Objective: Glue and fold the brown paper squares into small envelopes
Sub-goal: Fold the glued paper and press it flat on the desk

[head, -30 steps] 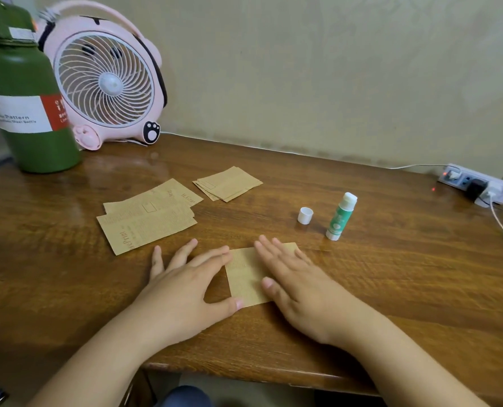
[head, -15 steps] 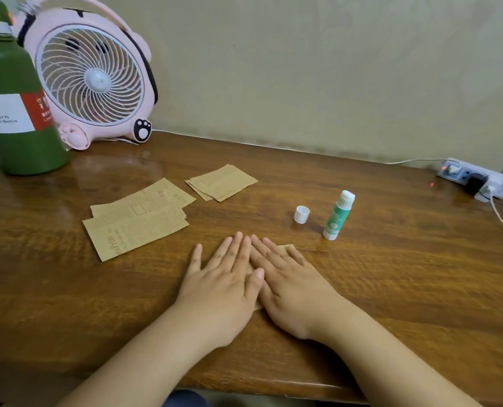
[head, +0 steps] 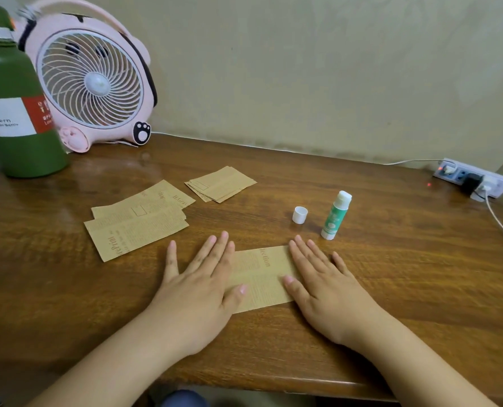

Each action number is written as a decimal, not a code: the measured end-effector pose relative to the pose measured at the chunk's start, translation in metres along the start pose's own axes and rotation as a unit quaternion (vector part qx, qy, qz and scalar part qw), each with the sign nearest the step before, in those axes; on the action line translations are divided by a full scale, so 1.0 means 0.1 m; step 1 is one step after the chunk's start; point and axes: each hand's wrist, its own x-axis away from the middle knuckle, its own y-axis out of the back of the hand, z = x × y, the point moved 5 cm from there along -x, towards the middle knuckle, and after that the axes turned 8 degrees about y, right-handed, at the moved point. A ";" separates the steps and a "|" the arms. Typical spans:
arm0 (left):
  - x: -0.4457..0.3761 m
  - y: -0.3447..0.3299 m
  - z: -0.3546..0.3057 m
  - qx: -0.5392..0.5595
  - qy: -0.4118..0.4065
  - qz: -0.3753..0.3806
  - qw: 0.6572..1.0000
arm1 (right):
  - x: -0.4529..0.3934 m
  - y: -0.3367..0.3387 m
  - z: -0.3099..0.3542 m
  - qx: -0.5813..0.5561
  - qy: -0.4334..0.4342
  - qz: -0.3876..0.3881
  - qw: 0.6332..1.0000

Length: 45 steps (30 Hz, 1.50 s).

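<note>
A brown printed paper piece [head: 260,277] lies flat near the table's front edge. My left hand [head: 199,284] presses flat on its left edge with straight fingers. My right hand [head: 325,284] lies flat on its right edge, fingers spread. The middle of the paper shows between the hands. An uncapped green glue stick [head: 336,215] stands upright behind the right hand, with its white cap [head: 299,215] beside it on the left.
Two larger brown sheets [head: 138,221] lie overlapped to the left. A small stack of folded brown papers [head: 221,184] sits behind. A pink fan [head: 90,80] and green bottle [head: 12,107] stand at back left. A power strip [head: 473,177] with cables lies at far right.
My hands were side by side over the paper; they have slid apart, left going left and right going right, uncovering the paper's middle.
</note>
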 end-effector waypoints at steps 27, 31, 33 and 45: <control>0.05 0.06 -0.21 0.028 -0.063 -0.033 0.997 | -0.25 0.01 0.41 -0.046 0.111 -0.123 0.985; 0.04 0.04 -0.19 0.006 -0.065 -0.018 0.998 | -0.01 0.06 0.19 -0.018 0.078 -0.152 0.985; 0.04 0.04 -0.18 -0.001 -0.065 -0.015 0.998 | 0.14 0.11 0.09 0.010 0.062 -0.141 0.988; 0.12 -0.05 -0.06 0.012 -0.046 0.013 0.999 | 0.10 -0.02 0.61 -0.105 0.224 -0.067 0.967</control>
